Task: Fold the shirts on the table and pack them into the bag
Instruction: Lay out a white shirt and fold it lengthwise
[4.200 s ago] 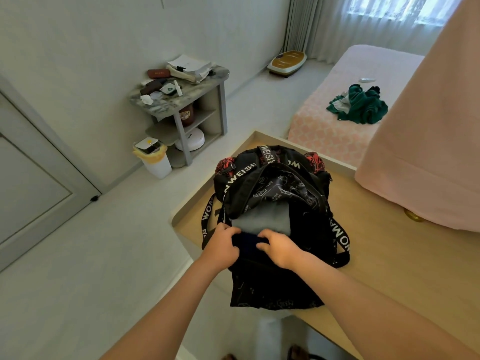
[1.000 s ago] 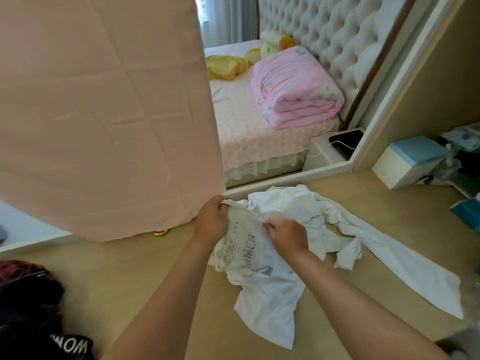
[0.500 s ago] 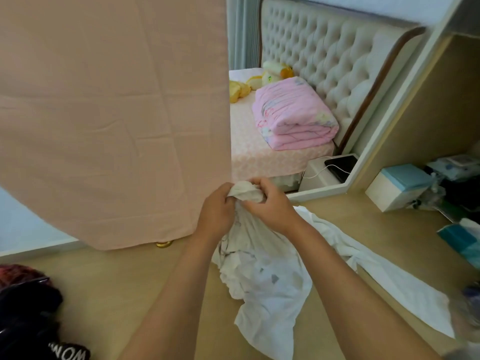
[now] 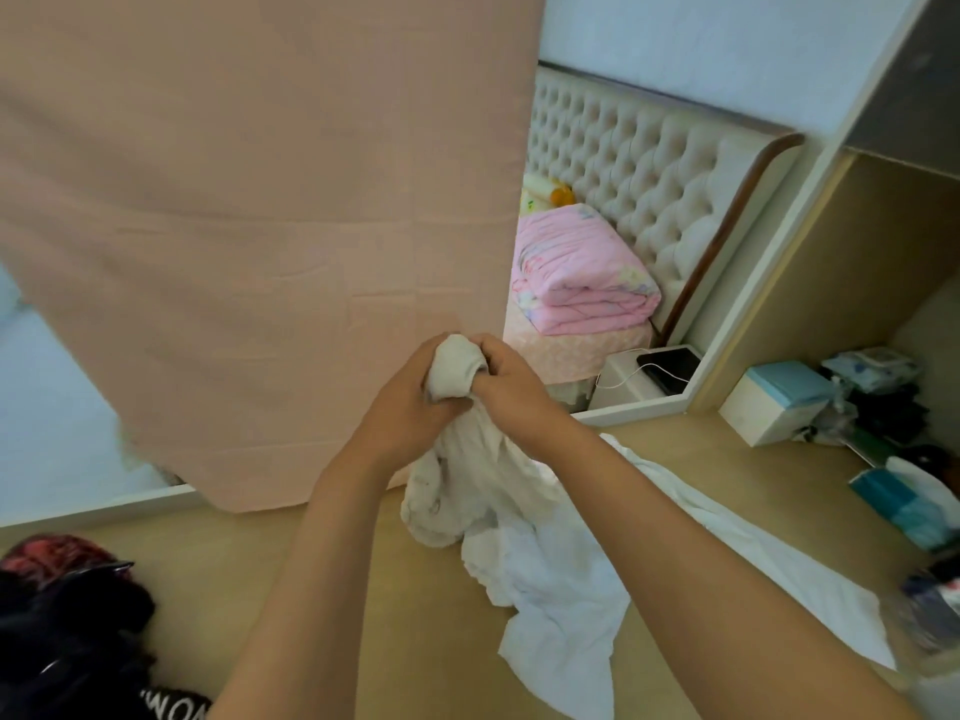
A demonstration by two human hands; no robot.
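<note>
white shirt now raised by 1 bunched end above the bench, well right of the bag, tail still on it; left hand and right hand have closed together, both gripping that bunch; not folded yet, likely hunting collar or hem

Bedroom in somebody's home, pretty clearly. Just past the fingers and off to their right there's a bed with a tufted headboard and a folded pink quilt on top. Beside the bed sits a white nightstand with a phone on it and a white cable running to it. A big pink cloth hangs behind and left of the fingers. Below them is a light wood surface, with a white-and-blue box far right.
</note>
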